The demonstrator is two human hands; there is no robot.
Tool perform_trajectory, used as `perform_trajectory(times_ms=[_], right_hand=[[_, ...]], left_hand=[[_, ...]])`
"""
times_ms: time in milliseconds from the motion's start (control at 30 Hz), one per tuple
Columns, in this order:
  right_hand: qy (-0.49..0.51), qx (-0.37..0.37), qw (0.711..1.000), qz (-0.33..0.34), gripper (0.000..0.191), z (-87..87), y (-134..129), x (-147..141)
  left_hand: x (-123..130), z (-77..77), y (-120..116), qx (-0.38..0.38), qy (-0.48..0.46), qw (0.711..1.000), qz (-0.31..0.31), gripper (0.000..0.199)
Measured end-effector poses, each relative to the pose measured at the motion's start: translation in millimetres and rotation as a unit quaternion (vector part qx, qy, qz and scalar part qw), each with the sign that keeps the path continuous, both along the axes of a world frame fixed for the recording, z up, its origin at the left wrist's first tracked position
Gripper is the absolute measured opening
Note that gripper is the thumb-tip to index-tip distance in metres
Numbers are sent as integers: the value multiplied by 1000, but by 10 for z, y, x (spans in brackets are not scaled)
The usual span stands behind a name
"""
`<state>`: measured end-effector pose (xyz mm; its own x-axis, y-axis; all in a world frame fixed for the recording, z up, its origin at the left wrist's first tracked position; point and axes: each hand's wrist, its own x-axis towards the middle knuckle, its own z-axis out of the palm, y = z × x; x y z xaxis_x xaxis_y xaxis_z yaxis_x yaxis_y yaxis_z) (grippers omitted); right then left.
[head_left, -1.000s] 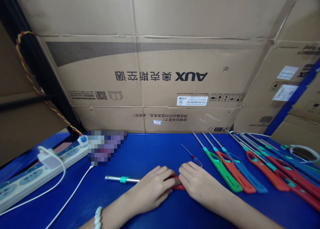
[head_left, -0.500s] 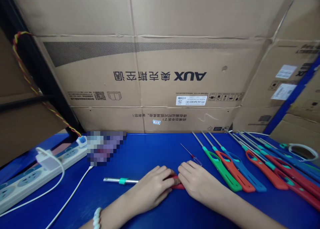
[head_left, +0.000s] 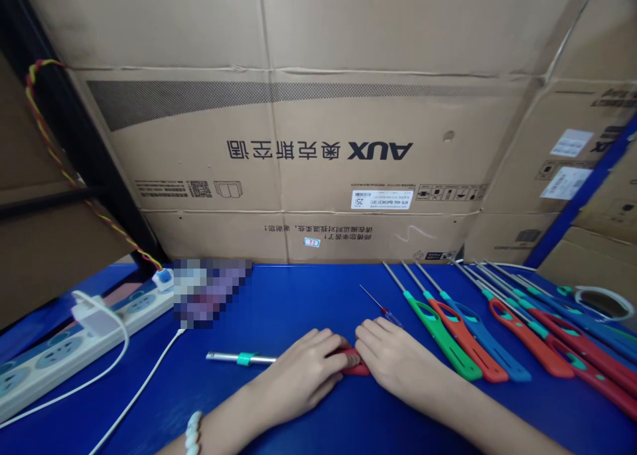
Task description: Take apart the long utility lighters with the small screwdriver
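Observation:
A red long-necked lighter (head_left: 355, 363) lies low over the blue table, mostly covered by my hands. Its metal tube with a green collar (head_left: 245, 359) sticks out to the left, past my wrist. My left hand (head_left: 313, 369) is closed around the middle of the lighter, fingers curled over the red body. My right hand (head_left: 391, 355) grips the right end of that body, its fingers bent against it. Just behind my right hand lies a screwdriver (head_left: 391, 316) with a thin shaft and a clear and red handle, partly hidden by the fingers.
To the right lie several finished-looking lighters, among them a green one (head_left: 448, 345), an orange one (head_left: 472, 349) and a blue one (head_left: 497, 349). A white power strip (head_left: 107, 335) with cables runs along the left. Cardboard (head_left: 318, 110) walls the back; a tape roll (head_left: 603, 302) sits far right.
Both hands stay at the lighter in nearly the same pose. My right hand has shifted very slightly, and a little more of the red body shows between the hands.

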<state>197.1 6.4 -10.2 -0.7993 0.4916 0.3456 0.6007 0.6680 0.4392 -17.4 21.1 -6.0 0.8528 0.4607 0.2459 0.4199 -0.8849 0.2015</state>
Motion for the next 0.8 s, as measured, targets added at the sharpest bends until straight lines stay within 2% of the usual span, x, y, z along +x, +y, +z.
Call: perform_trajectory(times_ms=[800], right_hand=[[11, 3, 1000, 1, 10, 14, 3, 42]], left_hand=[[-1, 31, -13, -2, 18, 1000, 1, 26]])
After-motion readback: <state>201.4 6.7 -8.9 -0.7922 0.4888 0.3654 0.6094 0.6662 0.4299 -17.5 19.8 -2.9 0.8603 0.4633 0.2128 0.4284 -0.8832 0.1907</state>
